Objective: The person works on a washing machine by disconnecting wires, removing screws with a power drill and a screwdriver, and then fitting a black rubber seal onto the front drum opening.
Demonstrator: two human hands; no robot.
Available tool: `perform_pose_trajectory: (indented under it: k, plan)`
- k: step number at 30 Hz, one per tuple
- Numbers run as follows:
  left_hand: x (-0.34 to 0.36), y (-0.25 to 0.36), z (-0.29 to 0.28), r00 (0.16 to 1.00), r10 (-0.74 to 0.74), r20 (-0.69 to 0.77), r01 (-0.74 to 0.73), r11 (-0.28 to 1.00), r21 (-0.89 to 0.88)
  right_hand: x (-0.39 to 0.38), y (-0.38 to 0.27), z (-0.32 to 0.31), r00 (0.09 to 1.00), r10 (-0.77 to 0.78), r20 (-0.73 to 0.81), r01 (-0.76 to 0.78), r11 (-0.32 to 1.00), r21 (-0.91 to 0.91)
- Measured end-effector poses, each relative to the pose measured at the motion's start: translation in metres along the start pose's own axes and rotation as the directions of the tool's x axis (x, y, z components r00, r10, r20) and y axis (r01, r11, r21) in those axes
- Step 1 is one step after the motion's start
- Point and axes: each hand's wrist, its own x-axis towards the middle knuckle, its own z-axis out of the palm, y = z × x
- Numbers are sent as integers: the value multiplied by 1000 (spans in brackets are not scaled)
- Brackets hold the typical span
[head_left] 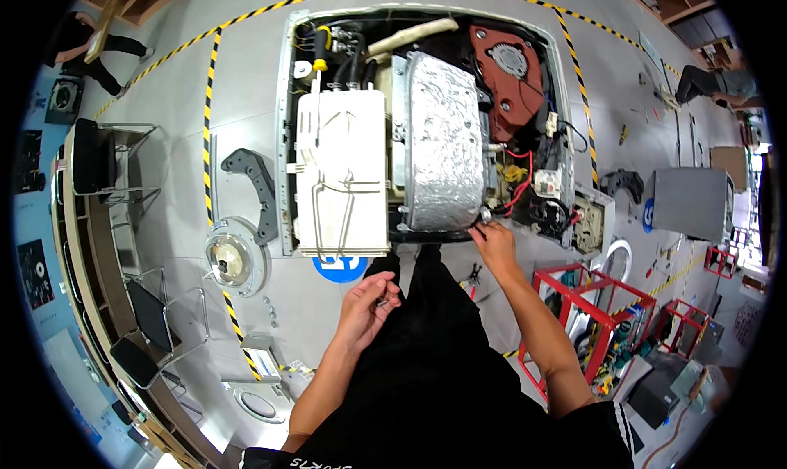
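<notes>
An opened appliance, probably a washer-dryer, lies before me with its metal frame [288, 141] around the inner parts. My left hand [365, 311] is raised in front of the white plastic box [340, 166], fingers curled together; a small dark bit shows between them, too small to name. My right hand [496, 246] reaches the near edge beside the foil-wrapped housing [447, 145]. Its thumb and fingertips pinch close to a small silvery fitting [485, 214]; what they grip is hidden. A yellow-and-black screwdriver [321, 55] lies across the box's far end.
A reddish-brown cover [512, 75] and loose red wires [523, 182] sit at the appliance's right. Left on the floor are a grey curved weight [256, 192] and a round door [235, 256]. A red rack [590, 305] stands at right. Other people are at both far sides.
</notes>
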Motion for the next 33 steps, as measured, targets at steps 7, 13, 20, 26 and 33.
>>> perform_pose_trajectory:
  k: [7,13,20,26,33]
  plan:
    - [-2,4,3,1000,5,-4,-5,1000,4,-3,0,2,1000,-15,-26,17,996,92]
    - [-3,4,1,1000,18,-3,-18,1000,-1,2,2,-1,999,-46,5,46,997,61]
    - [3,1,-11,999,25,39,-25,1000,0,-1,13,0,992,-123,27,121,990,69]
    - [-1,6,-2,998,54,-13,-54,998,22,3,13,2,992,-128,-6,128,988,83]
    - [0,7,-4,999,32,6,-32,999,39,-11,12,-4,999,7,47,-14,988,152]
